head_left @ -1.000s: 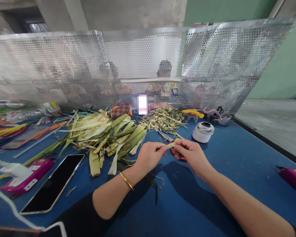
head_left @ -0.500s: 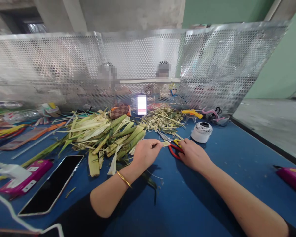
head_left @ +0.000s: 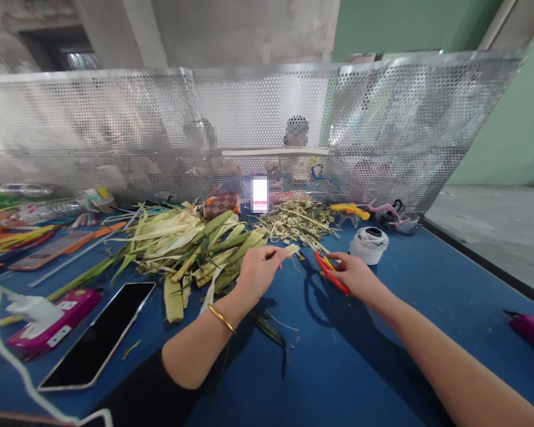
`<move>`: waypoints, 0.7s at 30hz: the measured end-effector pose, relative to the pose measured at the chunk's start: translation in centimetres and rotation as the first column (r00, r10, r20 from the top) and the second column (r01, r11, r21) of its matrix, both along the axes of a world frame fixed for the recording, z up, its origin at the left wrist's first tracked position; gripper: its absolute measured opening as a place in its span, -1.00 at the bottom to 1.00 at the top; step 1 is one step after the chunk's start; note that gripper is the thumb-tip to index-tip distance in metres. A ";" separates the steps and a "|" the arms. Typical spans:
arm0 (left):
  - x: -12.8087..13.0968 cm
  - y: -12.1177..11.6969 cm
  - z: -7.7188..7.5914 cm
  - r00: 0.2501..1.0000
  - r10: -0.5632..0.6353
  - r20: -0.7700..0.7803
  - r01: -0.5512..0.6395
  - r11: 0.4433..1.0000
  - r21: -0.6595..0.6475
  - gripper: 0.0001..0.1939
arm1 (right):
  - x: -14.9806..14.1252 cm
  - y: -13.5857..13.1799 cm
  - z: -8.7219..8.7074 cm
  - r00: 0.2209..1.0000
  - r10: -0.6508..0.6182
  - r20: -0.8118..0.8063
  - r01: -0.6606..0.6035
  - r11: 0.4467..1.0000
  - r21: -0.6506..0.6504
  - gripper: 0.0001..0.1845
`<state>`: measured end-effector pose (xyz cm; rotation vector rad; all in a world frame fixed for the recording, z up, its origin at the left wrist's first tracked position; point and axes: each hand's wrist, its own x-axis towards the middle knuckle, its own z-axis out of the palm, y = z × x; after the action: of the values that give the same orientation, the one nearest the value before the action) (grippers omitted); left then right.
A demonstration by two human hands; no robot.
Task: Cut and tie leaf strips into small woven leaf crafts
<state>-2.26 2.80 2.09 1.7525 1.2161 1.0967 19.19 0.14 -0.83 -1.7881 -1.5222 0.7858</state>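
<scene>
Center frame, your left hand pinches a pale strip; your right hand grips scissors; keep fingers well back.

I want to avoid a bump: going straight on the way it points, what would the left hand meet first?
Probably the red-handled scissors in the right hand, beyond the husk strip the left hand holds; one view leaves depth unclear.

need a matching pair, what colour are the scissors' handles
The handles are red with some yellow, head view.
</scene>
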 end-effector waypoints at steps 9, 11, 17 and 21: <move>-1.5 1.1 1.0 0.975 0.132 0.180 -0.115 0.988 -0.098 -0.59 | -3.1 -2.9 2.2 0.824 0.249 -0.509 -0.215 0.968 0.126 -0.34; -1.6 1.3 1.0 0.966 0.165 0.199 -0.145 0.983 -0.110 -0.61 | -3.2 -3.0 2.2 0.833 0.264 -0.486 -0.235 0.964 0.121 -0.32; -1.3 1.3 0.9 0.968 0.148 0.204 -0.124 0.984 -0.128 -0.71 | -3.5 -3.0 2.1 0.875 0.231 -0.425 -0.200 0.973 0.117 -0.31; -1.0 1.1 0.7 0.979 0.105 0.175 -0.088 0.990 -0.107 -0.69 | -4.1 -3.2 2.1 0.872 0.209 -0.442 -0.209 0.977 0.050 -0.26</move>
<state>-3.28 3.87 2.79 1.4988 1.2314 1.2034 15.13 -3.02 1.22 -1.3280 -1.4092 1.2080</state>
